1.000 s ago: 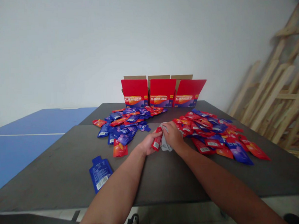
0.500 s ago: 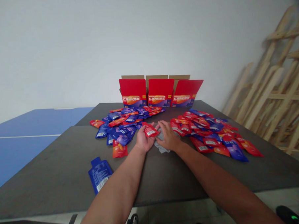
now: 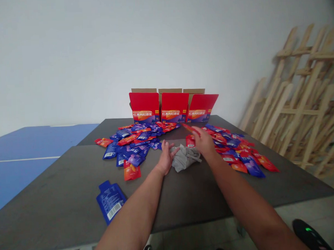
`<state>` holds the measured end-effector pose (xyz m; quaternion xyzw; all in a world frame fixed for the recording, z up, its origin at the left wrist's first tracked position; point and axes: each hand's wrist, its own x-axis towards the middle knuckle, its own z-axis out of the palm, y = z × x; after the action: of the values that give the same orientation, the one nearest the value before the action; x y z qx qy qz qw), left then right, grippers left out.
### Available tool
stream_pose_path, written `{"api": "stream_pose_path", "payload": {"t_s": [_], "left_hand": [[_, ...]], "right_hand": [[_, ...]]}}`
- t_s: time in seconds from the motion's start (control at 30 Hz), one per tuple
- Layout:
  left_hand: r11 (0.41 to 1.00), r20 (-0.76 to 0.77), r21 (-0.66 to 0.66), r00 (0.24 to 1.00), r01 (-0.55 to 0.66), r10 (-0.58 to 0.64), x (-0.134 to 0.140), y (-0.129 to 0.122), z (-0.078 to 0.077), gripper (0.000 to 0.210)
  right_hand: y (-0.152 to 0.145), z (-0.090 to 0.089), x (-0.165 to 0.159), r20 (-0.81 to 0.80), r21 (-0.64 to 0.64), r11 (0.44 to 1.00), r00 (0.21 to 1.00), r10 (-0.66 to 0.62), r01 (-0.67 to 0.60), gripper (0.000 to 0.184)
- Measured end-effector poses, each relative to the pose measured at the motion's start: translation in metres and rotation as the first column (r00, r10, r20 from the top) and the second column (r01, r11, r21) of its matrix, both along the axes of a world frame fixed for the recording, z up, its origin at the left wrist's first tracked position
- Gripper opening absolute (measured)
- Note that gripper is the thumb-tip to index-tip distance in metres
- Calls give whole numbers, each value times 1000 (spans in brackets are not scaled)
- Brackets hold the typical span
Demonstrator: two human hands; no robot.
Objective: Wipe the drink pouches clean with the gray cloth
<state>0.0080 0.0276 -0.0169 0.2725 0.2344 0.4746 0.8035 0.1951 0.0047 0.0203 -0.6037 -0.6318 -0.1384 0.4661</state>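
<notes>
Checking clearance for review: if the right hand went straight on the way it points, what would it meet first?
Probably the middle box, in line ahead of the right hand and the red packet it holds; depth is unclear, so the left pile's far packets might come first.

Left box [image 3: 145, 108], middle box [image 3: 174, 107] and right box [image 3: 201, 107]: each front panel carries the white title 红黑枸杞原浆, with the number 40 at lower left. Small Latin capitals above the title: not reliably legible. Near blue pouch [image 3: 111, 199]: white barcode label [image 3: 114, 211]; remaining print too small to read.
</notes>
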Motion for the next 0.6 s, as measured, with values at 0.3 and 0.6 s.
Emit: {"api": "stream_pose_path", "payload": {"t_s": [0.3,0.6], "left_hand": [[993,-49,118,999,-8,14,6,6,-14,59],[980,-110,198,994,31,-9,6,4,-15,61]], "right_hand": [[-21,31,142,233,-527,769,931,-280,362,35],[-43,-5,185,281,-613,747,955,-96,256,44]]}}
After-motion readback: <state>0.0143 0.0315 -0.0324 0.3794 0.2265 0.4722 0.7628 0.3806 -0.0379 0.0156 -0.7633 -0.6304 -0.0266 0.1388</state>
